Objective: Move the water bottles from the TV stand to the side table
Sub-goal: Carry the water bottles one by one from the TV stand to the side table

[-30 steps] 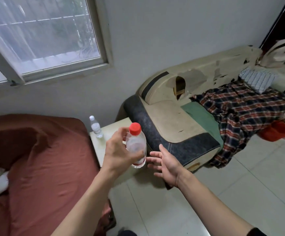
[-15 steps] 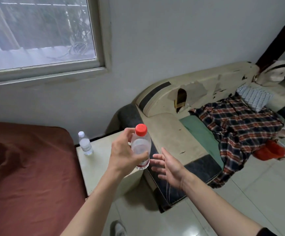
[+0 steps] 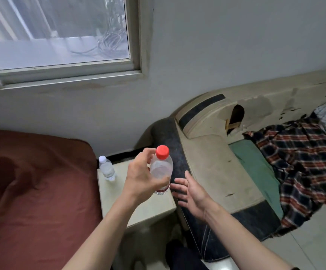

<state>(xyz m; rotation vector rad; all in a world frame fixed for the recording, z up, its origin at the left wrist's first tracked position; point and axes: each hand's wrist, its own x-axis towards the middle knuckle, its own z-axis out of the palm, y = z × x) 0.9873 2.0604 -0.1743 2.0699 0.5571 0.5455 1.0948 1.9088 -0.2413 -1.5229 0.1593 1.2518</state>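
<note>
While gripped upright in the left hand, clear plastic water bottle with a red cap held above the small cream side table. Right hand just beside, fingers spread, holding nothing. Second clear bottle with a white cap standing on the table's far corner beside the rust-red bed.

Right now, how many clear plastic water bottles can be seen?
2. The red-capped clear plastic bottle is in the left hand; the white-capped clear plastic bottle stands on the beige side table.
</note>
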